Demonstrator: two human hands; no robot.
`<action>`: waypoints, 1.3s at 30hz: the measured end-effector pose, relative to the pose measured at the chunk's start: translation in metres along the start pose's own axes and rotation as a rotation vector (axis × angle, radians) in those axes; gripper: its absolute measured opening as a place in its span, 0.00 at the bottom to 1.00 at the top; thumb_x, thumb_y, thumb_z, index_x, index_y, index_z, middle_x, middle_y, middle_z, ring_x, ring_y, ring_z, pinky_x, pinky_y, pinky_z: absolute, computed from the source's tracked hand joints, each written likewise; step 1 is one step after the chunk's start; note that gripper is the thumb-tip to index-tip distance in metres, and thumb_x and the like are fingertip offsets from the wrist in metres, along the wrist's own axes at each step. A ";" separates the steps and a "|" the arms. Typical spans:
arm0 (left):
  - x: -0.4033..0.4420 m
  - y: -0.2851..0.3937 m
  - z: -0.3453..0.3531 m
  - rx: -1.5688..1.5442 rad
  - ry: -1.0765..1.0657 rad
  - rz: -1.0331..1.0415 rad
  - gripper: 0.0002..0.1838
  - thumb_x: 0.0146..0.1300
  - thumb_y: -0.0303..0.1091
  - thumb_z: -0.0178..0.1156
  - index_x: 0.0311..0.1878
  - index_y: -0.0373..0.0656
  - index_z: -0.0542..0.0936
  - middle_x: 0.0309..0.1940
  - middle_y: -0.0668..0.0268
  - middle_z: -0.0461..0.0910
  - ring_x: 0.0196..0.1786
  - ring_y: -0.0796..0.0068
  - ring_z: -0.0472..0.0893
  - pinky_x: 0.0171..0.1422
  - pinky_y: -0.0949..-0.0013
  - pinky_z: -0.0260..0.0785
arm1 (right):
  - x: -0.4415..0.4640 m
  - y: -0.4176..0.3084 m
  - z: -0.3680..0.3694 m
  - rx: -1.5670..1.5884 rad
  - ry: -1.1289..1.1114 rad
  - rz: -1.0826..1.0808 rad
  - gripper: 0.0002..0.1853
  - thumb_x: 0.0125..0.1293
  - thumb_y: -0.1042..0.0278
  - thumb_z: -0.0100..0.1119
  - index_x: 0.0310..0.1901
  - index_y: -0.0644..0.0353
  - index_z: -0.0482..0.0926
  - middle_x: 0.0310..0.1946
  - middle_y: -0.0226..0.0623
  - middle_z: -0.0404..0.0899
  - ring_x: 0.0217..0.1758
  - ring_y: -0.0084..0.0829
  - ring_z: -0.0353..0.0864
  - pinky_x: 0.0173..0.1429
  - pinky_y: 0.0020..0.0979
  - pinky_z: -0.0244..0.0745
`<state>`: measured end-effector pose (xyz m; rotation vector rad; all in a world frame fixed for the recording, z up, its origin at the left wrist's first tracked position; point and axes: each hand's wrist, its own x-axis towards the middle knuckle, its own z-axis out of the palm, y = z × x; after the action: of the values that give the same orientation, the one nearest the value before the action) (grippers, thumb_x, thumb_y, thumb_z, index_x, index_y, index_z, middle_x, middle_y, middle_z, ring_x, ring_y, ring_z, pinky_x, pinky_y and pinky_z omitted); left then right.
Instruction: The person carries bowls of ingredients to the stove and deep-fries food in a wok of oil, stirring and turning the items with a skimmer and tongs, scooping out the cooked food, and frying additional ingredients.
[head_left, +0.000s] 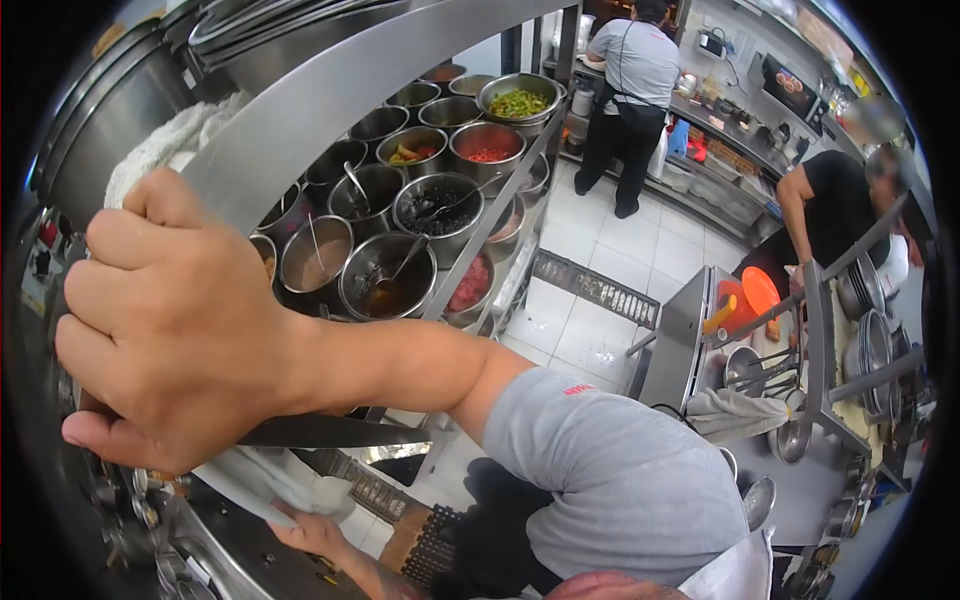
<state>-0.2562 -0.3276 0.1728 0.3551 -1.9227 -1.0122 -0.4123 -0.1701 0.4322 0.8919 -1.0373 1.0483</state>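
My right hand (180, 330) is large in the left foreground, a closed fist with its back toward me. A dark knife blade (335, 431) comes out from under the fist and points right; the handle is hidden in the fingers. Lower down, my left hand (312, 535) is closed around a pale cloth (285, 485), just below the blade. Behind my right forearm, metal bowls (388, 277) of sauces and chopped food stand in rows, some with spoons. One bowl of chopped green food (519, 103) sits higher at the back.
A metal shelf rail (340, 90) crosses above the bowls. Stacked pots (115, 125) and a white towel (165, 150) are at upper left. One person (635, 70) stands at the back counter; another (835, 205) bends at the right, near an orange container (760, 293) and racks.
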 end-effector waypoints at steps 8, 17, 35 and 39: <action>-0.124 -0.094 0.047 0.251 -0.389 -0.353 0.23 0.69 0.43 0.48 0.29 0.29 0.75 0.20 0.51 0.72 0.24 0.59 0.70 0.33 0.60 0.63 | -0.001 0.001 0.001 0.011 0.002 0.011 0.17 0.27 0.53 0.63 0.14 0.57 0.70 0.17 0.32 0.66 0.26 0.34 0.65 0.37 0.37 0.59; -0.286 -0.221 -0.011 0.535 -0.882 -0.425 0.17 0.67 0.37 0.46 0.27 0.33 0.75 0.21 0.51 0.74 0.26 0.61 0.74 0.33 0.59 0.65 | -0.003 0.001 0.001 0.007 0.038 0.019 0.17 0.28 0.52 0.62 0.12 0.56 0.69 0.16 0.31 0.64 0.26 0.34 0.65 0.36 0.37 0.59; -0.372 -0.240 -0.131 0.654 -0.260 -0.987 0.19 0.60 0.44 0.48 0.37 0.41 0.83 0.38 0.51 0.81 0.44 0.49 0.79 0.51 0.54 0.70 | -0.021 0.042 -0.063 -0.201 -0.584 0.033 0.10 0.59 0.62 0.60 0.32 0.61 0.76 0.28 0.38 0.76 0.30 0.29 0.74 0.34 0.26 0.66; -0.364 -0.189 -0.168 0.590 0.147 -1.266 0.14 0.58 0.41 0.53 0.37 0.43 0.82 0.36 0.53 0.81 0.43 0.53 0.80 0.50 0.57 0.71 | -0.010 0.083 -0.017 -0.288 -0.616 -0.125 0.15 0.64 0.58 0.54 0.39 0.64 0.72 0.34 0.42 0.74 0.38 0.33 0.73 0.42 0.29 0.67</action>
<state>0.0536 -0.3144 -0.1434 2.0851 -1.7264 -1.0389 -0.4899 -0.1349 0.4254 1.0494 -1.5749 0.4982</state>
